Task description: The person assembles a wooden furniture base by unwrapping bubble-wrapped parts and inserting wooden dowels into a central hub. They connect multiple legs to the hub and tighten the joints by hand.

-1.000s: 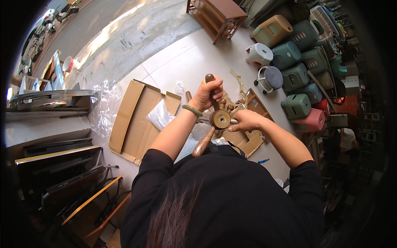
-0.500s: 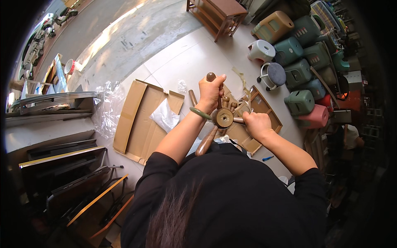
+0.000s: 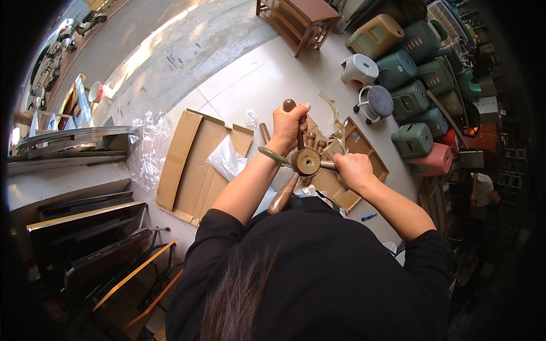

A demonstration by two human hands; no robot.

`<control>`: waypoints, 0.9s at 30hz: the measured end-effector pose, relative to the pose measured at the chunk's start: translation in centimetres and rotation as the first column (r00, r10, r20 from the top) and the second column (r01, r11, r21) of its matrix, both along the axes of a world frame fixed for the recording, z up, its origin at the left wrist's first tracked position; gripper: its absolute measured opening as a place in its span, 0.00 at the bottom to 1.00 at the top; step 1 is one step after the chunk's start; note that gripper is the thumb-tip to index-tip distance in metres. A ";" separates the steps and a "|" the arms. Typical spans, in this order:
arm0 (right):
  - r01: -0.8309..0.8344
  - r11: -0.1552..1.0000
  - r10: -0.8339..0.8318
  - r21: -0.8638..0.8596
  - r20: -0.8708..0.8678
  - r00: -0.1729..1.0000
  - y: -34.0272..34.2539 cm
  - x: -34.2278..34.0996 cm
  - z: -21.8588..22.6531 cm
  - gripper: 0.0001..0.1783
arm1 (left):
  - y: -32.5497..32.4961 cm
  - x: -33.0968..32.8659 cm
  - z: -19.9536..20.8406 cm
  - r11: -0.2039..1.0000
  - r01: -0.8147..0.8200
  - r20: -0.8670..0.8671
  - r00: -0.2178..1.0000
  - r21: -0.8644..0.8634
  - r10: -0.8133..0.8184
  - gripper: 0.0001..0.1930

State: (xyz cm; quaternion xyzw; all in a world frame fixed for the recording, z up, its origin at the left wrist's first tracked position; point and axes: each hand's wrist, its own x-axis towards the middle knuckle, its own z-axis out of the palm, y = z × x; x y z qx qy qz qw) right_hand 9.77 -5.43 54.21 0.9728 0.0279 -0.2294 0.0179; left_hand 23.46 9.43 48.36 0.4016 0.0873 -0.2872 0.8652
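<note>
Between my hands is a round brown wooden hub [image 3: 307,162] with a hole in its middle and turned wooden arms spreading from it. My left hand [image 3: 289,128] is closed around the upper arm, whose rounded tip [image 3: 289,104] sticks out above the fist. A green bangle [image 3: 273,155] circles that wrist. On the hub's right side, my right hand [image 3: 354,170] grips a shorter arm [image 3: 328,165]. Toward my body points a thick, glossy brown arm [image 3: 282,196]. More brown turned pegs [image 3: 310,139] show behind the hub, partly hidden.
An opened cardboard sheet [image 3: 183,165] with a white plastic bag [image 3: 226,159] lies at left. More cardboard and a wooden frame [image 3: 367,149] lie at right, near a blue tool [image 3: 368,217]. Stacked plastic stools [image 3: 410,101] line the right; folded tables [image 3: 85,221] stand at left.
My left wrist and the bangle have shifted slightly left, and the hub has tilted very little. Both hands keep their grip. At far right, a person in the background has moved slightly.
</note>
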 end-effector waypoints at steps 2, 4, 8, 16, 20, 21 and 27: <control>0.013 1.000 -0.013 -0.011 -0.015 1.000 0.1 0.1 0.1 0.06 | 0.0 0.0 -0.1 1.000 0.004 0.000 1.000 -0.009 -0.004 0.13; 0.010 1.000 -0.010 -0.001 -0.032 0.999 0.1 0.2 0.3 0.05 | 0.0 0.0 -0.2 1.000 0.005 0.003 1.000 -0.020 -0.005 0.12; 0.011 1.000 -0.012 -0.022 -0.071 0.997 0.2 0.5 0.6 0.05 | 0.2 0.1 -0.3 0.999 0.031 0.003 1.000 -0.044 -0.031 0.12; 0.030 0.999 -0.028 0.016 -0.117 0.993 0.0 0.8 0.9 0.06 | 0.4 0.2 -0.2 0.995 0.068 -0.009 0.998 -0.079 -0.068 0.12; 0.028 0.999 -0.027 0.017 -0.102 0.994 0.0 0.7 0.9 0.05 | 0.5 0.2 -0.4 0.993 0.081 0.013 0.997 -0.090 -0.081 0.12; 0.030 0.999 -0.026 0.033 -0.099 0.995 0.0 0.7 0.9 0.05 | 0.5 0.2 -0.4 0.992 0.086 0.019 0.996 -0.097 -0.084 0.12; 0.025 0.999 -0.020 0.044 -0.100 0.995 -0.2 0.6 0.6 0.05 | 0.5 0.4 -0.7 0.990 0.098 0.015 0.995 -0.106 -0.097 0.13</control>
